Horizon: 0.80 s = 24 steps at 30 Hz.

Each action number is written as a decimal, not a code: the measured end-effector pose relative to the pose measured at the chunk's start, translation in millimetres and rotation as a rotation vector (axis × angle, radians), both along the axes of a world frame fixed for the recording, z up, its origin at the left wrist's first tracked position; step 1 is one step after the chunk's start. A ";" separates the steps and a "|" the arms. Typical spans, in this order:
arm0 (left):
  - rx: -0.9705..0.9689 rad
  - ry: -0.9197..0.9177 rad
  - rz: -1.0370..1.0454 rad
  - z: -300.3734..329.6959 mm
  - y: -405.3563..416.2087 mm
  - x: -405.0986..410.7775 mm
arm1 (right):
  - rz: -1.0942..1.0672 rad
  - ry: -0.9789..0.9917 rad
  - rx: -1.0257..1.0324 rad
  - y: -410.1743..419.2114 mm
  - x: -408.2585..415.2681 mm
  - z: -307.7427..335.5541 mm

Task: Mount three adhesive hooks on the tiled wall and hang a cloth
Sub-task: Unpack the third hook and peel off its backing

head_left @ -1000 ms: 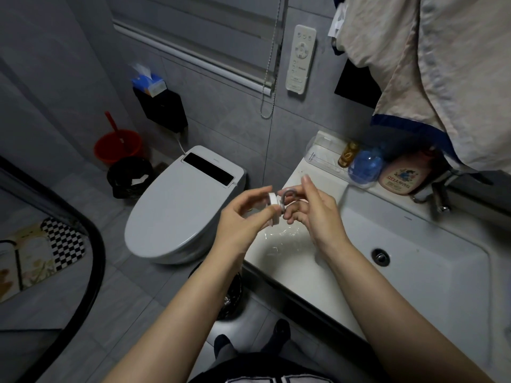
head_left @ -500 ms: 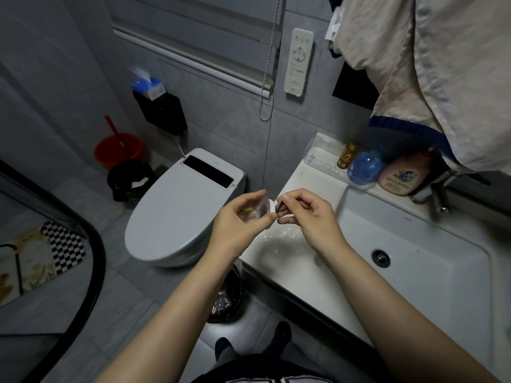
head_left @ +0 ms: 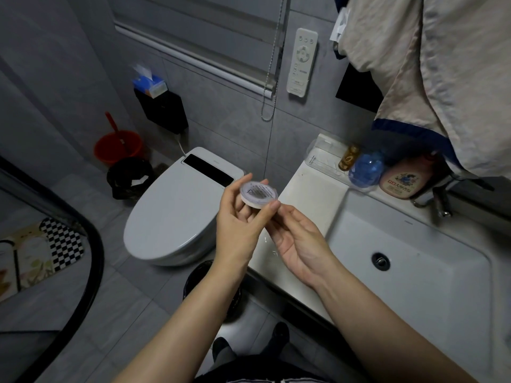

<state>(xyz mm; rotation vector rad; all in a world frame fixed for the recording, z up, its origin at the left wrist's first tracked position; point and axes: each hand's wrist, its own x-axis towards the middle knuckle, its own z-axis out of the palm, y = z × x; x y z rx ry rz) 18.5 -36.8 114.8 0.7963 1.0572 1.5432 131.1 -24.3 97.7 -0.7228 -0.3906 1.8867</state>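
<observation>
My left hand point(head_left: 237, 219) holds a round white adhesive hook point(head_left: 258, 194) between thumb and fingertips, its flat printed backing turned up toward me. My right hand point(head_left: 297, 239) sits just below and right of it, palm up, fingers reaching under the disc toward its lower edge. A beige cloth with a dark blue hem point(head_left: 431, 78) hangs at the upper right over the sink. The grey tiled wall point(head_left: 235, 117) rises behind the toilet.
A closed white toilet point(head_left: 171, 214) stands left of my hands. The white sink counter point(head_left: 312, 194) and basin point(head_left: 414, 272) are on the right, with bottles point(head_left: 398, 178) and a faucet point(head_left: 442, 200) at the back. A remote point(head_left: 302, 62), a tissue holder point(head_left: 160, 109) and a blind cord hang on the wall.
The hook has been turned so its flat backing faces up in my left hand. My right hand has let go of its pinch at the disc's edge and dropped below it, palm up.
</observation>
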 end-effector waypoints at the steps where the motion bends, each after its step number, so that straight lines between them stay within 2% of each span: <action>1: 0.018 -0.013 -0.011 0.3 -0.4 -1.2 | -0.003 0.000 -0.003 0.8 0.2 0.5; 5: 0.054 -0.001 -0.057 1.7 -1.3 -3.1 | 0.007 0.006 -0.021 0.3 4.1 -1.1; 9: 0.051 0.038 -0.061 0.6 -0.2 -4.1 | 0.086 -0.165 0.005 -0.5 6.8 1.1; 12: 0.054 0.075 -0.056 -1.3 -1.6 -6.1 | 0.002 -0.281 0.037 9.7 15.5 6.4; 15: 0.062 0.141 -0.073 -4.0 -2.1 -8.9 | -0.036 -0.374 0.157 19.4 26.2 19.1; 19: 0.070 0.218 -0.115 -6.4 -4.2 -8.8 | 0.109 -0.556 0.333 22.6 30.3 35.8; 22: 0.053 0.248 -0.160 -7.5 -5.5 -7.9 | 0.249 -0.578 0.384 22.7 28.4 38.8; 24: 0.035 0.240 -0.179 -8.2 -5.9 -7.8 | 0.262 -0.589 0.390 21.5 27.0 39.5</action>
